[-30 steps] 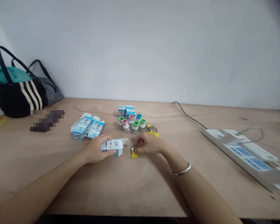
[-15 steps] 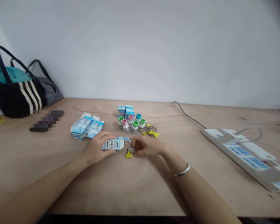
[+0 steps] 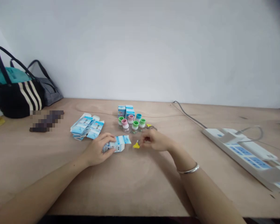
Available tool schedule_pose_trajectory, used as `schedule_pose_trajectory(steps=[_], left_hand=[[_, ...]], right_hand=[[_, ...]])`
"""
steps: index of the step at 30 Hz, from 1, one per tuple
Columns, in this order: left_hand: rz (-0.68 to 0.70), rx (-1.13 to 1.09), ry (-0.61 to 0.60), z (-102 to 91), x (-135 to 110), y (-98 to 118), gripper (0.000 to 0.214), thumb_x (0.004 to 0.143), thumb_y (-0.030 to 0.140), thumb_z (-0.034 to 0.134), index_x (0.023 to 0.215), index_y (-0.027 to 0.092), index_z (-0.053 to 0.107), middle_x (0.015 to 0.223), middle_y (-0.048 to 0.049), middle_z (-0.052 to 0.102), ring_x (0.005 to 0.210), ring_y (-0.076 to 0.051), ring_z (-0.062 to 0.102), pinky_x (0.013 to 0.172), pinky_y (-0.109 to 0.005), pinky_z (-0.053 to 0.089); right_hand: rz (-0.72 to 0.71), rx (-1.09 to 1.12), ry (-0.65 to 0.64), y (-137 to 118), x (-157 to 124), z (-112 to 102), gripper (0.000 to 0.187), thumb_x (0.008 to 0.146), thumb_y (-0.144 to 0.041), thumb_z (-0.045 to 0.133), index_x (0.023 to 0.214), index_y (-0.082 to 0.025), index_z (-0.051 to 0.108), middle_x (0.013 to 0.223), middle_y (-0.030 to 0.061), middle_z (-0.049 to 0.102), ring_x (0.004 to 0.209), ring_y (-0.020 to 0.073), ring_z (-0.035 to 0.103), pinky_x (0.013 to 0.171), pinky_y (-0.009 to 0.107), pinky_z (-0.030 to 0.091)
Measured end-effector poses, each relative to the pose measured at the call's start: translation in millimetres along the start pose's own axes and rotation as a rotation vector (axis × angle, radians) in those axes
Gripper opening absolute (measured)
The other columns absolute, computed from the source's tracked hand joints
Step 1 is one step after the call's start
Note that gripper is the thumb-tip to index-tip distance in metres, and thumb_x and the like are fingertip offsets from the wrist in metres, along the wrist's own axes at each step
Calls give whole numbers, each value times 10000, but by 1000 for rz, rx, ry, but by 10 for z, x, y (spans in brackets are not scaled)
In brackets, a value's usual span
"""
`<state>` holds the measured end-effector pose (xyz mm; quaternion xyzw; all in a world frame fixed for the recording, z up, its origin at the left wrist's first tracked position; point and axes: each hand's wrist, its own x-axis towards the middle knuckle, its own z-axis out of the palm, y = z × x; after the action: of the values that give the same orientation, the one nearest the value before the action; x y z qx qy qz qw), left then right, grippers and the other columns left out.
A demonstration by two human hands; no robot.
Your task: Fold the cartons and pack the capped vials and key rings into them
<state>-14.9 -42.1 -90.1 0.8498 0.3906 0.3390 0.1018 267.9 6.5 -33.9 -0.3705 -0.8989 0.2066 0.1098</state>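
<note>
My left hand (image 3: 98, 150) is wrapped round a small blue-and-white carton (image 3: 120, 143) lying on its side, its end flap sticking out to the right. Just right of that flap, my right hand (image 3: 156, 140) pinches a small yellow-tabbed piece (image 3: 136, 145); the rest of the piece is hidden by the fingers. Behind the right hand, more yellow-tabbed pieces with greyish loops (image 3: 152, 127) are partly covered. Several small clear bottles (image 3: 135, 126) with green, pink and blue tops stand beyond both hands.
Flat blue-and-white cartons (image 3: 82, 125) lie piled at the left, and a few upright boxes (image 3: 121, 110) stand behind the bottles. Further left are a dark, pixelated object (image 3: 46, 121) and bags (image 3: 18, 96). A power strip (image 3: 238, 152) with cables lies at the right.
My right hand has taken up the yellow-tabbed piece from the table and moved right and slightly back with it. The carton in my left hand has turned a little, its flap now more visible.
</note>
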Motion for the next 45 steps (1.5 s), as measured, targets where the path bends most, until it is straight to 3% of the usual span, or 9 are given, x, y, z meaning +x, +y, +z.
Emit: schedule_pose_trajectory(steps=[5,10,15,20,26,30,35,39,45], left_hand=[[27,-25,-51,18,-1,27,325,789,139,572,1101,225,545,1204,-70,563,1077,-194,583,923,-327,475],[32,-25,-61,26,1,21,331,799,153,566,1119,230,540,1207,-68,556,1081,-193,581,920,-324,481],[55,-5,-62,-3,11,39,340,794,158,576,1124,229,543,1202,-73,561,1089,-203,572,937,-346,473],[72,16,-65,-34,14,58,344,789,158,581,1123,232,550,1186,-70,569,1083,-209,570,942,-367,470],[89,22,-74,-26,0,33,356,785,162,587,1132,234,550,1187,-72,563,1078,-205,570,939,-355,476],[77,43,-64,-31,-4,34,431,758,153,604,1175,231,526,1220,-75,544,1104,-210,558,950,-348,467],[4,133,-44,-82,9,34,512,721,319,681,1198,233,518,1191,-74,591,1100,-260,553,969,-425,414],[-33,139,-50,-97,19,21,414,761,378,643,1141,234,565,1086,-55,666,1018,-251,600,932,-432,397],[-1,123,-38,-69,3,-32,464,751,366,678,1184,256,553,1147,-52,656,1048,-250,592,952,-425,399]], right_hand=[[405,-228,425,256,-28,-144,126,707,-261,599,653,-163,656,662,31,619,595,135,532,541,232,350],[577,-295,449,414,22,-77,140,711,-290,595,661,-174,656,692,49,644,610,158,555,519,241,327],[445,-323,569,180,85,21,114,743,-245,553,757,-177,643,739,49,651,656,160,573,551,238,339],[327,-262,432,-170,249,355,125,794,-285,552,816,-199,639,699,34,668,619,168,592,544,240,334],[369,-306,511,-270,534,399,433,856,-409,497,1229,-189,504,802,66,696,695,218,627,562,256,357],[413,-443,507,-329,713,290,404,783,-521,557,1031,-208,616,866,85,694,792,253,625,606,282,360],[365,-497,612,-324,816,319,303,810,-461,535,790,-190,671,911,112,674,914,272,563,768,367,348],[322,-517,725,-242,789,390,329,801,-493,555,814,-187,678,886,125,636,908,285,516,814,419,308],[171,-405,849,-225,545,376,359,829,-517,550,961,-198,648,915,108,593,879,256,516,784,381,340]])
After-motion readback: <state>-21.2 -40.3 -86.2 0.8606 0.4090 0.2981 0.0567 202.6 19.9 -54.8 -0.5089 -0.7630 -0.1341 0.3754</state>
